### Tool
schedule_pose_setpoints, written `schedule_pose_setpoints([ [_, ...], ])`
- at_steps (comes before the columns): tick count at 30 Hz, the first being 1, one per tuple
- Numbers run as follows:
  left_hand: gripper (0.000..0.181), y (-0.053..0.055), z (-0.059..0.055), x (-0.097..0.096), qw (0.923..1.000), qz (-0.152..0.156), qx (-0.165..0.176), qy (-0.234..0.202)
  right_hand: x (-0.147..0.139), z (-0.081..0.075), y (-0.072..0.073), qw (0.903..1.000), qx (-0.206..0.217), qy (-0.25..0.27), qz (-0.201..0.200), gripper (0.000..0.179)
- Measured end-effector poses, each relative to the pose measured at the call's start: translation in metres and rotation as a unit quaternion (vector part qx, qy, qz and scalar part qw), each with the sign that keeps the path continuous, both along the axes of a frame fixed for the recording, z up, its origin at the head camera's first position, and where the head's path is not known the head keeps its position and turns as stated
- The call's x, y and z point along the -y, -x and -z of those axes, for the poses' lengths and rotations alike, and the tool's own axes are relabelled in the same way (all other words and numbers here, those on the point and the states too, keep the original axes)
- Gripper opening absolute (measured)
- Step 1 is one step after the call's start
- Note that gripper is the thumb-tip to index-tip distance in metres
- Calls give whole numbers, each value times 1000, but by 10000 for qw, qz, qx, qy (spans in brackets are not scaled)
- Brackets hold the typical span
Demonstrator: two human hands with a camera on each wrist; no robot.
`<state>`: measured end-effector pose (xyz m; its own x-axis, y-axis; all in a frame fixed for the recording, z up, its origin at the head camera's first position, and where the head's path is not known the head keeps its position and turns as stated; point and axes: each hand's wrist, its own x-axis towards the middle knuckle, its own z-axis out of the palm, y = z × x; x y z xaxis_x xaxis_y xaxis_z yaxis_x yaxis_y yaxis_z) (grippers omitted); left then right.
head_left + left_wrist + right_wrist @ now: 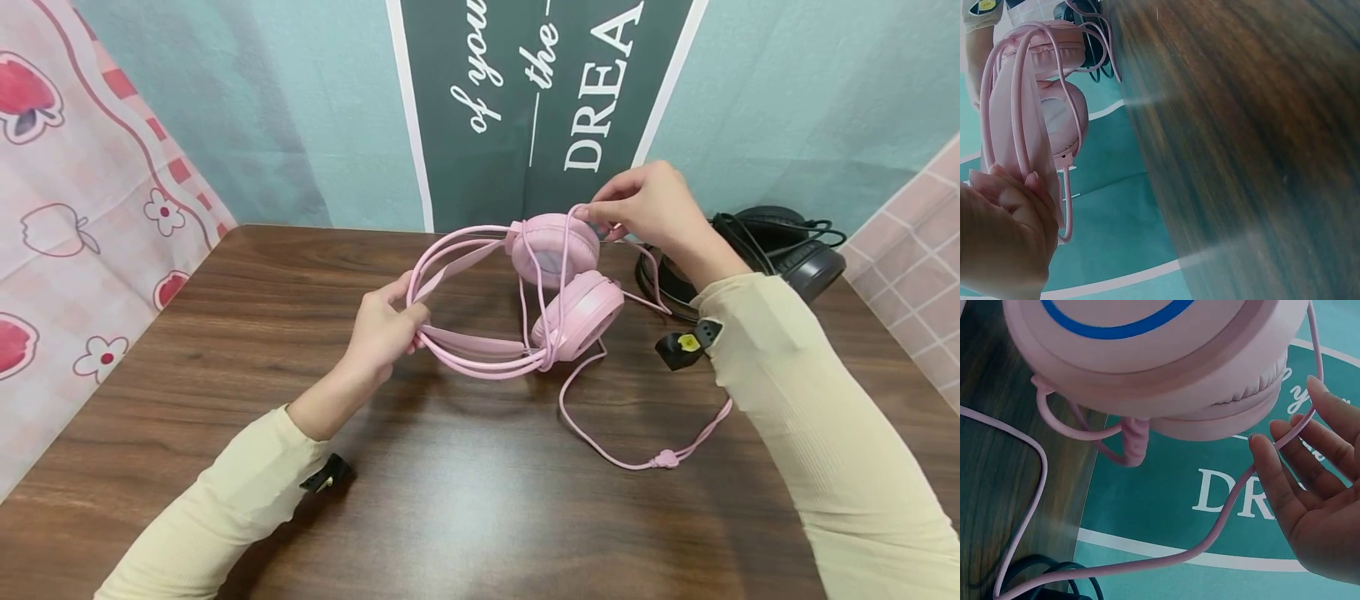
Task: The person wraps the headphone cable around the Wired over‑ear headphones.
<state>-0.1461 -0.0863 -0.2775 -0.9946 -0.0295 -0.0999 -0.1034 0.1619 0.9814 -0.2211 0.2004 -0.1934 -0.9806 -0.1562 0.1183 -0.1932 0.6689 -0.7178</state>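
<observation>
Pink over-ear headphones (577,317) are held up over the table, their ear cups toward the right and the headband toward the left. My left hand (384,327) grips the top of the headband, thumb on one side and fingers on the other. In the left wrist view the fingers lie around the padded strap (1007,119) and the band rods. Beside the far ear cup, my right hand (648,208) pinches the pink cable (1185,555) between thumb and fingertips. Part of the cable loops across the ear cups and band. The rest trails down on the right to a small splitter (665,459).
Black headphones (806,262) with their cable lie at the back right, partly behind my right forearm. A lettered green and teal cloth (480,183) hangs along the table's back edge. Patterned cloth (90,242) borders the left, pink tile pattern (915,258) the right.
</observation>
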Motion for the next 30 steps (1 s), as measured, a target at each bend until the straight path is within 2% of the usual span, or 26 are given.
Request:
schedule_pose_setpoints([
  [8, 59, 0, -3, 5, 9998, 132, -98, 134, -1, 0, 2, 9990, -112, -434, 5, 31],
  [18, 59, 6, -8, 14, 9978, 629, -93, 169, 5, 0, 3, 9941, -519, -951, -19, 28],
  [25, 56, 16, -14, 27, 9907, 1066, -415, 734, 5, -1, 2, 9918, -549, -1139, -171, 23],
  [30, 56, 21, -19, 33, 9864, 1305, -393, 918, 7, -1, 2, 9894, -677, -1240, -341, 18],
])
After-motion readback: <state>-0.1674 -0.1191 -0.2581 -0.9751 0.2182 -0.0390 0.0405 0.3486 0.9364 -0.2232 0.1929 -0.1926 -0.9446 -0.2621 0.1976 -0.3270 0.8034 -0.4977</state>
